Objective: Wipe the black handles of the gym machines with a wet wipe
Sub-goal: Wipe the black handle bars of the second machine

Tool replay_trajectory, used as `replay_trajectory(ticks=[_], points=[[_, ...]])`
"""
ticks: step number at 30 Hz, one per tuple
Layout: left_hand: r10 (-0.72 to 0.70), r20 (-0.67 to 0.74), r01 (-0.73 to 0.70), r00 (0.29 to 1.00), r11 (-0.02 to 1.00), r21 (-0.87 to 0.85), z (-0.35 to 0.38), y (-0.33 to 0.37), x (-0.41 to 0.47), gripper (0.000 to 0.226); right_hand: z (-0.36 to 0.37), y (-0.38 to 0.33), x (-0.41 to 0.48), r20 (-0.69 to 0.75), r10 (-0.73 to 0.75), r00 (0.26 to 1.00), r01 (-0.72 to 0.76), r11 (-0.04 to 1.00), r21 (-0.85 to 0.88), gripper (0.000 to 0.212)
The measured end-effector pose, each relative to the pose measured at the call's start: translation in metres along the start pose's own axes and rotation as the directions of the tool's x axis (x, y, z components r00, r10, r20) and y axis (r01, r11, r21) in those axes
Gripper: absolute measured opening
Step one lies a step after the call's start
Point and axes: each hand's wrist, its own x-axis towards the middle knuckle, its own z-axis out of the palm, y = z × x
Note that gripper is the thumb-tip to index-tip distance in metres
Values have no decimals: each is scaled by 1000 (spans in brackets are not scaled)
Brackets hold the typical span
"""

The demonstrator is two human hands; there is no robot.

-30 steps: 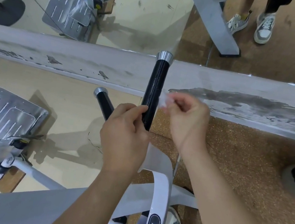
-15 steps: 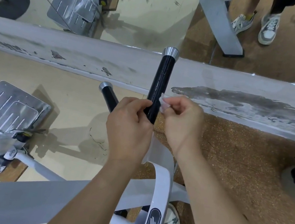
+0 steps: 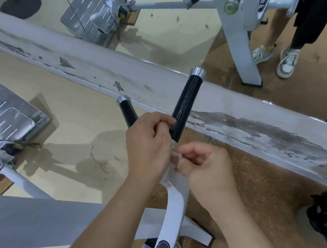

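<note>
Left grip (image 3: 148,143) round glossy cylindrical handle (image 3: 185,106)

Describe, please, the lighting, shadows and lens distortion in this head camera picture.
Head view: soft, even light, with pale sheen streaks along the long black handle. Head view: blurry-edged machine shadows lie on the beige floor. Head view: wide-angle stretch makes the white ledge flare wider rightward; the left hand and right hand are only slightly soft.

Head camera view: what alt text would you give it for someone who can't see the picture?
Seen from above, a person's left hand grips the base of an upright black handle on a white gym machine, while the right hand pinches a small wet wipe beside its lower end. A second black handle juts out to the left.
</note>
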Motion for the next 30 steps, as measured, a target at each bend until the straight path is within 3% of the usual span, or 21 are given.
replay_trajectory(ticks=[2,4,6,8,12,14,18,20,22,24,26,27,28,30], points=[[-57,-74,47,996,991,-127,-7,5,-6,28,-8,-8,-6,32,150,988,-150,896,418,16],[-122,-81,95,989,957,-274,-19,13,-19,18,-9,-16,-9,77,243,967,-236,738,632,12],[-110,43,118,993,946,-301,-29,18,-39,5,-6,-22,-12,110,249,962,-262,739,620,15],[-138,150,178,979,938,-298,-37,15,-56,18,-2,-26,-21,118,223,968,-252,822,510,20],[-295,86,299,951,817,-493,-50,4,-64,12,0,-34,-33,107,208,972,-234,875,423,21],[-389,84,347,918,679,-647,-56,-3,-66,14,-2,-37,-33,107,228,968,-250,817,519,17],[-453,218,400,865,358,-844,-71,-12,-67,14,-3,-46,-31,79,238,968,-221,663,716,10],[-461,283,411,841,203,-889,-78,-16,-68,18,-1,-46,-30,24,237,971,-191,712,676,11],[-440,301,400,846,150,-904,-86,-20,-68,18,2,-46,-28,-42,196,980,-142,825,547,12],[-410,277,399,869,252,-882,-92,-25,-67,17,6,-48,-25,-77,95,992,-56,913,403,15],[-369,209,407,906,618,-673,-100,-30,-66,12,11,-51,-22,-53,-34,998,47,962,270,18],[-314,164,354,935,815,-459,-104,-32,-65,9,14,-54,-21,-18,-91,996,93,971,218,18],[-231,131,257,964,934,-249,-108,-34,-63,7,17,-58,-20,25,-133,991,126,975,185,19],[-82,161,91,984,995,-51,-114,-30,-63,14,24,-67,-19,94,-185,978,171,975,142,21]])
